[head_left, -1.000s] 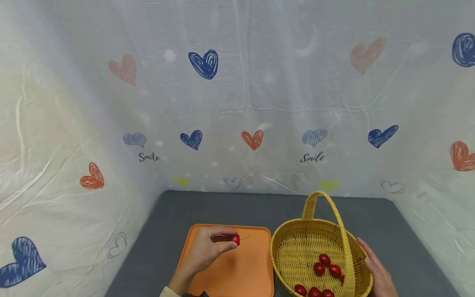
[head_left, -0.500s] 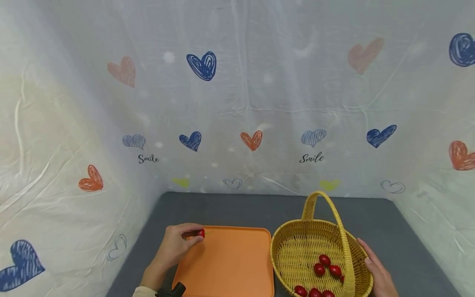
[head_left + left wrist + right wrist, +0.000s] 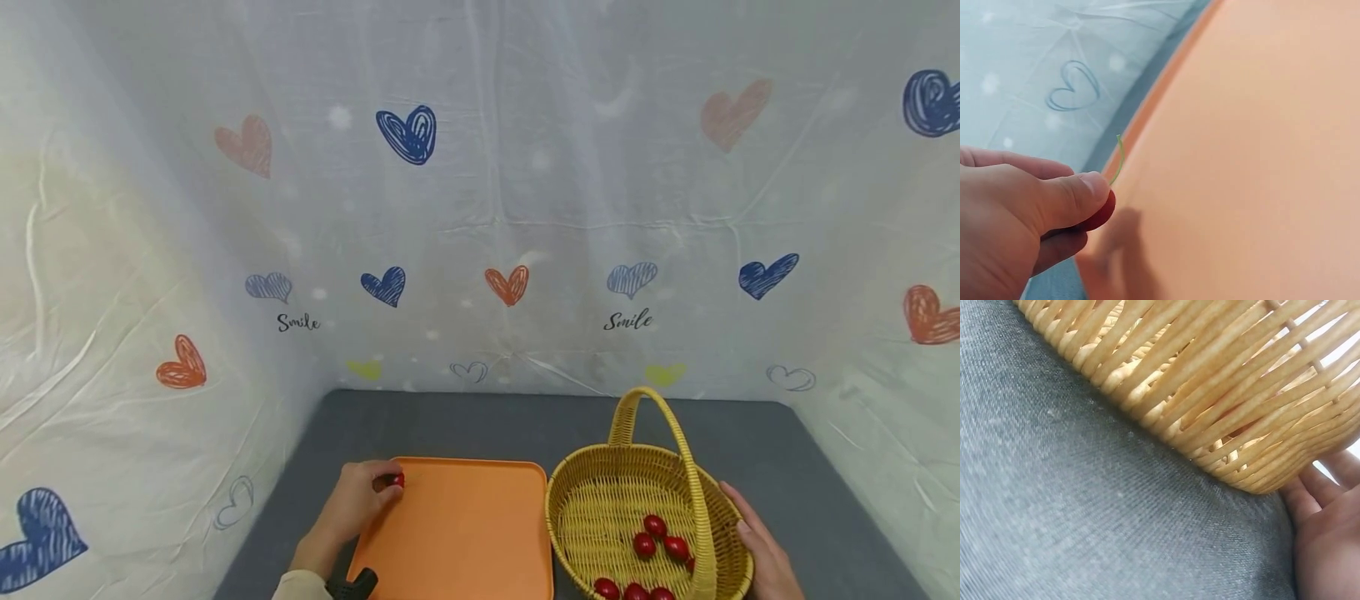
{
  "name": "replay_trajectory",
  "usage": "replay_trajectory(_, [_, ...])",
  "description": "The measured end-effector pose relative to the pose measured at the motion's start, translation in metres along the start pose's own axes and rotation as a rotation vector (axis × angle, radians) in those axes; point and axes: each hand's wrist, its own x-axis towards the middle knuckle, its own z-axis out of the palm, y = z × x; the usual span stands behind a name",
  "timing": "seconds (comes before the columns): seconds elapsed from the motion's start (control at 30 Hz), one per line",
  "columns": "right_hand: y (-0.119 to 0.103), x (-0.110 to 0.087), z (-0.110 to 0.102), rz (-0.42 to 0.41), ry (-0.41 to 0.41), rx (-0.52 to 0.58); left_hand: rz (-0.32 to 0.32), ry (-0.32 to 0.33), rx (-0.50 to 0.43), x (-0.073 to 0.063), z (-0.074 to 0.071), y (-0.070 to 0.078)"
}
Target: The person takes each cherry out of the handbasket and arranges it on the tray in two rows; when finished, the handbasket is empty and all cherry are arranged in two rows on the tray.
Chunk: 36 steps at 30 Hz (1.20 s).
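Observation:
In the head view my left hand (image 3: pixel 358 498) is over the far left corner of an orange tray (image 3: pixel 472 533), pinching a red cherry (image 3: pixel 400 480) between thumb and fingers. The left wrist view shows the cherry's thin green stem (image 3: pixel 1122 156) sticking up past the thumb, and the hand's shadow on the tray close beside it. To the right stands a yellow woven basket (image 3: pixel 592 492) with a tall arched handle. Several red cherries (image 3: pixel 645 546) lie inside it. My right hand (image 3: pixel 765 546) rests against the basket's outer right side, fingers fairly straight along the wall.
A dark grey cloth (image 3: pixel 450 421) covers the table under tray and basket. The basket's left side sits right beside the tray's right edge. Behind and at both sides hangs a pale curtain (image 3: pixel 480 167) printed with hearts.
My left hand has carried the cherry leftward from over the tray's middle to its far left corner, then lowered slightly. The right hand and basket have stayed in place.

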Motion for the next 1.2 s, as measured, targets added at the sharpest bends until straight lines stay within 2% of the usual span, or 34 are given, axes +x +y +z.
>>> replay_trajectory(0.1, [-0.001,0.000,0.000,0.025,0.009,-0.009,0.061,-0.001,0.081,0.002,0.004,-0.001])
replay_trajectory(0.2, [-0.003,0.000,0.000,0.060,0.013,-0.015,0.087,-0.010,0.147,0.003,0.007,-0.001])
replay_trajectory(0.37, [-0.006,0.000,0.002,0.085,0.010,-0.026,0.053,-0.038,0.194,0.005,0.008,0.002])
replay_trajectory(0.5, [-0.004,0.000,0.002,0.057,-0.011,0.014,0.039,-0.029,0.185,0.004,0.006,0.004])
replay_trajectory(0.67, [0.000,0.003,-0.003,0.017,-0.065,0.095,0.048,0.015,0.202,-0.001,0.004,0.007])
replay_trajectory(0.8, [0.000,0.003,-0.003,0.026,-0.068,0.081,0.066,0.084,0.215,-0.005,0.004,0.013])
replay_trajectory(0.9, [-0.002,0.002,-0.002,0.030,-0.057,0.057,0.110,0.130,0.186,-0.006,0.005,0.022])
replay_trajectory(1.0, [-0.003,0.001,-0.002,0.031,-0.054,0.051,0.173,0.149,0.120,-0.007,0.007,0.036])
replay_trajectory(1.1, [-0.003,0.001,-0.002,0.024,-0.065,0.062,0.218,0.139,0.051,-0.009,0.009,0.052])
replay_trajectory(1.2, [-0.001,0.001,-0.002,0.011,-0.071,0.076,0.227,0.096,-0.028,-0.012,0.013,0.070])
